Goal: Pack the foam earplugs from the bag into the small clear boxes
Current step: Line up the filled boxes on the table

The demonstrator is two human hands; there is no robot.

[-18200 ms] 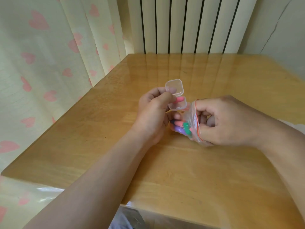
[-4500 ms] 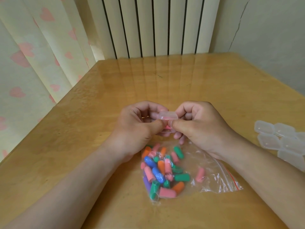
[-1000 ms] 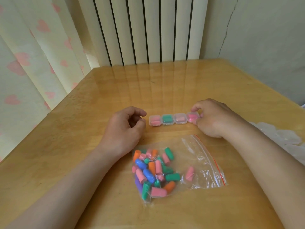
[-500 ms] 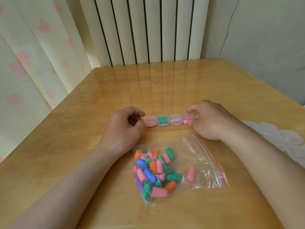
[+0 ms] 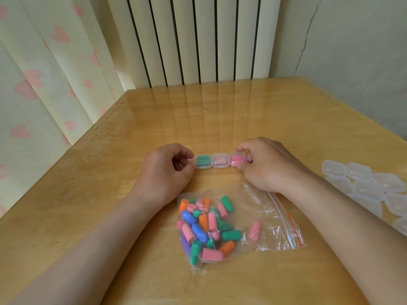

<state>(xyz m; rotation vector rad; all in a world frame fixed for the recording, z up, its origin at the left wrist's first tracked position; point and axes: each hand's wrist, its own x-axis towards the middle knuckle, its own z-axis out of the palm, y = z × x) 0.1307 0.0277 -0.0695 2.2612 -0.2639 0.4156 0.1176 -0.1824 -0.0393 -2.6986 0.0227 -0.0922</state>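
Observation:
Three small clear boxes stand closed in a row on the table: one with green earplugs (image 5: 203, 161), one pale pink (image 5: 220, 161), one bright pink (image 5: 236, 160). My right hand (image 5: 268, 166) pinches the bright pink box between thumb and forefinger at the row's right end. My left hand (image 5: 165, 172) is curled at the left end against the green box, and its thumb and forefinger cover a further box there. Near me lies the clear zip bag (image 5: 271, 216), open at the right, with several coloured foam earplugs (image 5: 204, 227) inside.
A heap of empty clear boxes (image 5: 363, 183) lies at the table's right edge. The wooden table (image 5: 220, 119) stands against a radiator at the back, a heart-print curtain to the left and a wall to the right.
The row of boxes has slid left between my hands. The leftmost pink box, visible before, is now hidden under my left hand's fingers. The bag has not moved.

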